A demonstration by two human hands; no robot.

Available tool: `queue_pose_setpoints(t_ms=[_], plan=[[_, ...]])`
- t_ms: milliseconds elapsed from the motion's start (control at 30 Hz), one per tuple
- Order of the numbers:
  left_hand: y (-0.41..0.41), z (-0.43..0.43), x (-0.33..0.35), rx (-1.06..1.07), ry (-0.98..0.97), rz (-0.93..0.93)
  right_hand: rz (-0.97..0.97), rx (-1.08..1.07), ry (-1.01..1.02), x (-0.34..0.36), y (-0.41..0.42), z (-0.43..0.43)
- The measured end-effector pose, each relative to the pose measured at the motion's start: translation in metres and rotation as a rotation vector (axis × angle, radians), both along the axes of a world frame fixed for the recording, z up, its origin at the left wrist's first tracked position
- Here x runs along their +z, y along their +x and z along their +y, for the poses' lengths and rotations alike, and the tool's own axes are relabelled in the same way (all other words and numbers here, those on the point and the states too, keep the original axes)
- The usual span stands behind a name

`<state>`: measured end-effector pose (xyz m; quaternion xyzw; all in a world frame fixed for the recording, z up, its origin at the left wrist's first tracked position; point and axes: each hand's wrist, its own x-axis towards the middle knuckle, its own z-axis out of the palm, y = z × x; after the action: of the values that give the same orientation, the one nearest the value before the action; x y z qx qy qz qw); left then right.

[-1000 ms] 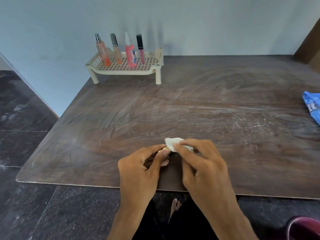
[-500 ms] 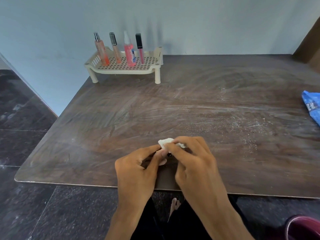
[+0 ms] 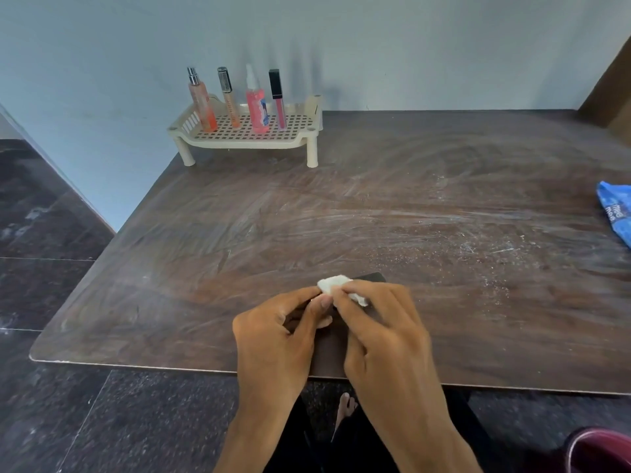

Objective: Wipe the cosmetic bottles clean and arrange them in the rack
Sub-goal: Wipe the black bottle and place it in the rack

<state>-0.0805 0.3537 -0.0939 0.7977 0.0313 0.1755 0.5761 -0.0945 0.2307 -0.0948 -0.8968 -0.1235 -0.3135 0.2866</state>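
My left hand [image 3: 273, 332] and my right hand [image 3: 386, 329] meet over the table's near edge. Between them is a slim dark cosmetic item [image 3: 371, 277], mostly hidden; only its far end shows past my right fingers. My left fingers pinch its near end. My right fingers press a small white wipe [image 3: 333, 284] against it. At the back left stands a cream rack [image 3: 239, 143] holding several upright items: an orange spray bottle [image 3: 202, 104], a beige tube [image 3: 229, 100], a pink bottle [image 3: 256, 109] and a pink lip gloss [image 3: 278, 97].
The dark wooden table [image 3: 409, 206] has white dusty smears on its right half. A blue packet [image 3: 614, 213] lies at the right edge. A maroon container [image 3: 601, 448] sits on the floor at bottom right. The wall is right behind the rack.
The wipe slid a little to the left along the item. The item's dark far end now shows beyond my right fingers. Both hands stay in about the same spot.
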Motion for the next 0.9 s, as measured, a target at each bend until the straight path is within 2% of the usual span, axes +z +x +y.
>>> queue_pose_setpoints(t_ms=[67, 133, 233, 633, 767, 900], plan=[[0.001, 0.001, -0.001, -0.015, -0.034, 0.031, 0.002, -0.009, 0.019, -0.003, 0.003, -0.003], [0.001, 0.000, 0.000, -0.012, -0.073, 0.055, 0.025, -0.106, 0.047, -0.006, 0.009, -0.017], [0.002, 0.000, 0.000, -0.012, -0.084, 0.066, 0.151, -0.206, 0.093, -0.007, 0.018, -0.034], [0.000, 0.001, 0.004, -0.023, -0.136, 0.046, 0.306, -0.143, 0.307, 0.007, 0.019, -0.034], [0.003, 0.003, 0.005, -0.028, -0.177, 0.068, 0.309, -0.118, 0.355, 0.008, 0.018, -0.027], [0.003, 0.003, 0.006, -0.014, -0.160, 0.087, 0.205, -0.135, 0.244, 0.001, 0.015, -0.023]])
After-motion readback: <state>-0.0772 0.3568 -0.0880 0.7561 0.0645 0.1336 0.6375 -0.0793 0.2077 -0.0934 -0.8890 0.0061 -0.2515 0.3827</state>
